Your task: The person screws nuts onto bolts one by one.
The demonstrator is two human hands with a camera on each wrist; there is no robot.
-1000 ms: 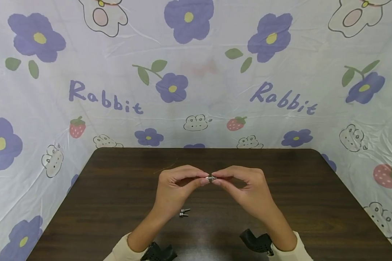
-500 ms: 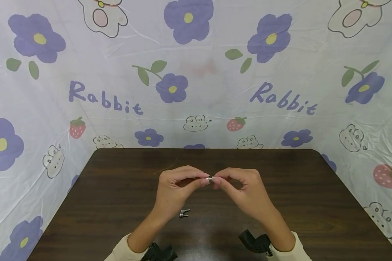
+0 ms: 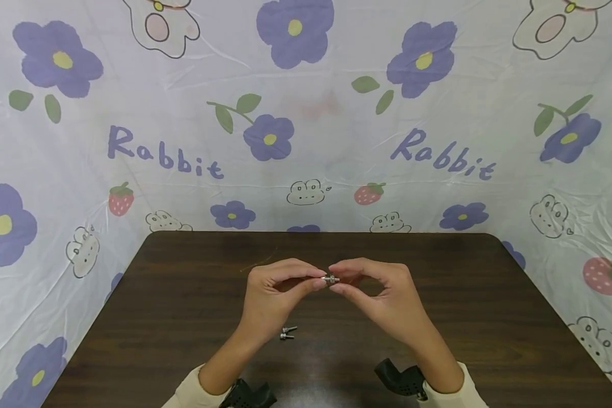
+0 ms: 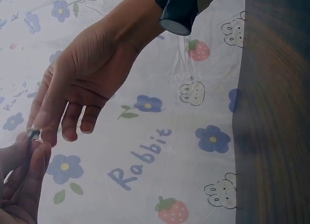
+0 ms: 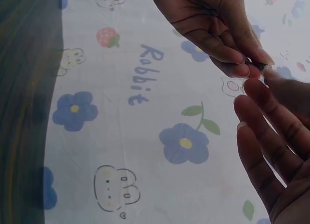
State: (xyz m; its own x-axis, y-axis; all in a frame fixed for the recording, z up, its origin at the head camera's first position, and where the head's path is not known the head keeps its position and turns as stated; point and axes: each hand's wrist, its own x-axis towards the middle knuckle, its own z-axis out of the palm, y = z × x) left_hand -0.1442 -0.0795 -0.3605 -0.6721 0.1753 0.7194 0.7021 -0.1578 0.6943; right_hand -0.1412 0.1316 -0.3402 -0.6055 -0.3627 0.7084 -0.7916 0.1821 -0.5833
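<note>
A small silver bolt [image 3: 331, 279], with a wider ring like a nut or washer on its shank, is held level above the table. My left hand [image 3: 272, 297] pinches one end of it between thumb and fingertips. From the other side my right hand [image 3: 387, 294] frames the bolt's free end, thumb below and index finger above, the fingertips slightly apart from it. In the left wrist view the bolt [image 4: 33, 133] shows as a dark speck between both hands. The right wrist view has my right hand [image 5: 278, 136] with several fingers extended; the bolt is mostly hidden there.
Two small silver bolts [image 3: 288, 332] lie on the dark wooden table [image 3: 194, 317], near my left wrist. Black wrist mounts [image 3: 400, 378] sit on both forearms. A white patterned cloth [image 3: 331, 136] hangs behind the table and along its sides.
My right fingertips closed over the bolt's end half a second ago and now have spread apart, exposing the ring and the tip. The left hand stays in place.
</note>
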